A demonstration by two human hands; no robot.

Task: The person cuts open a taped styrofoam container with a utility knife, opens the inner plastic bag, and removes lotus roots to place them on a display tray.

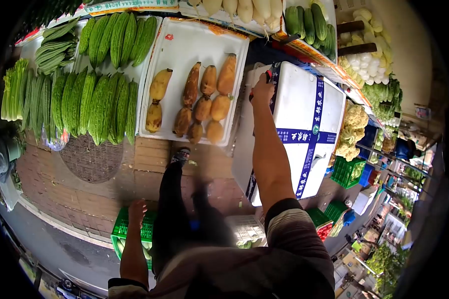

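While our right grip clamps a red-and-black object at the white box's far left corner, we should stay steady beside the blue tape; we cannot tell whether our left grip is closed.

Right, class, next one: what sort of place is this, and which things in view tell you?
Most likely a street-side vegetable stall or market: green bitter gourds laid out in rows, what look like lotus roots on a white tray, and green crates of produce.
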